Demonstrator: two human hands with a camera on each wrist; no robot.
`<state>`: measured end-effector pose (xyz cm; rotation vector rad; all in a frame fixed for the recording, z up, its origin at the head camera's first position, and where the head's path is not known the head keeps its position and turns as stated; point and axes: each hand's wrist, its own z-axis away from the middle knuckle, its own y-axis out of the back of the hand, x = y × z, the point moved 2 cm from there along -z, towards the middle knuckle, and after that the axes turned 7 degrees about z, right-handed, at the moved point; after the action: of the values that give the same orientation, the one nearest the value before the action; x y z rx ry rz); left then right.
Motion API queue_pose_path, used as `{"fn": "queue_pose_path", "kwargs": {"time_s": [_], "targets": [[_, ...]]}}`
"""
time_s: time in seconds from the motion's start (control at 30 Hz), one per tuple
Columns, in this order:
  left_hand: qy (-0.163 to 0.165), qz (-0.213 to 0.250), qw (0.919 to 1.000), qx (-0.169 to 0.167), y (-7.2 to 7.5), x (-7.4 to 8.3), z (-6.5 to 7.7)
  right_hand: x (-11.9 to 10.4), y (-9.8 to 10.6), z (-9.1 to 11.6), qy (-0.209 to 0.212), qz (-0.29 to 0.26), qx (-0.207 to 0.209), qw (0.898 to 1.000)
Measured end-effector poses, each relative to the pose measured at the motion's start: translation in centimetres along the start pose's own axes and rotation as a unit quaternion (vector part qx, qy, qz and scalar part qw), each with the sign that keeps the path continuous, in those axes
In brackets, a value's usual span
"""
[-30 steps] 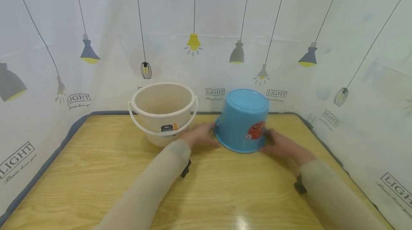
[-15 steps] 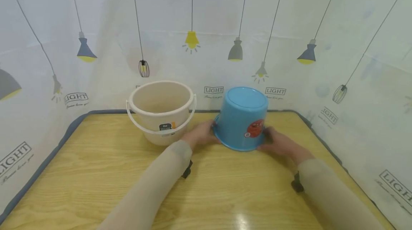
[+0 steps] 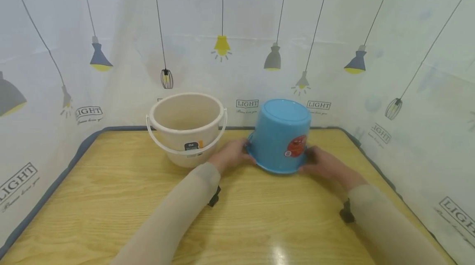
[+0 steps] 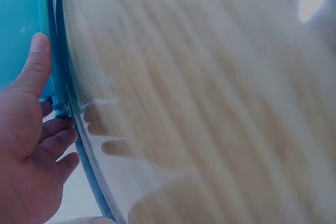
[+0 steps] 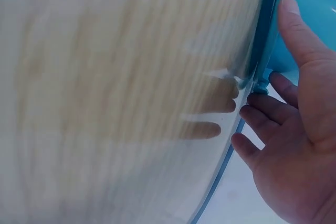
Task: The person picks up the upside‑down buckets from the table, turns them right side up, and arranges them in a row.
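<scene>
A blue bucket (image 3: 279,141) stands upside down on the table, its base facing up and a red round sticker on its side. My left hand (image 3: 233,153) holds its rim on the left, thumb on the outer wall and fingers by the handle lug. On the right side my right hand (image 3: 325,166) grips the rim in the same way. In the left wrist view, the left thumb (image 4: 35,64) lies against the blue rim. The right wrist view shows the right thumb (image 5: 300,32) on the rim, with the other fingers bent near the lug.
Left of my left hand, a cream bucket (image 3: 178,143) stands upright with its white handle (image 3: 163,148) hanging in front. The glossy wood-grain table (image 3: 237,223) ends at a dark blue edge against a lamp-printed curtain (image 3: 245,75).
My left thumb has come in from beside the bucket to its rim. Both hands now sit closer around the blue bucket, which stays about where it was. The head view has shifted slightly.
</scene>
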<state>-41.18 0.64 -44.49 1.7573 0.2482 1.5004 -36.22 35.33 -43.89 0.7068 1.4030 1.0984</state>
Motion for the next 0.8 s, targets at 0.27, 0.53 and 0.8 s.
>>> {"fn": "queue_pose_path", "kwargs": {"time_s": [0.27, 0.53, 0.8], "targets": [[-0.027, 0.117, 0.9927, -0.008, 0.4, 0.3, 0.6, 0.5, 0.6, 0.6, 0.02, -0.021, 0.019, 0.999], [-0.024, 0.16, 0.9868, 0.003, 0.4, 0.1, 1.3, 0.9, 0.7, 0.8, 0.031, -0.059, 0.036, 0.997], [-0.029, 0.172, 0.9839, 0.038, 0.7, 0.7, 1.5, 1.1, 0.7, 1.2, 0.026, -0.109, 0.053, 0.992]]}}
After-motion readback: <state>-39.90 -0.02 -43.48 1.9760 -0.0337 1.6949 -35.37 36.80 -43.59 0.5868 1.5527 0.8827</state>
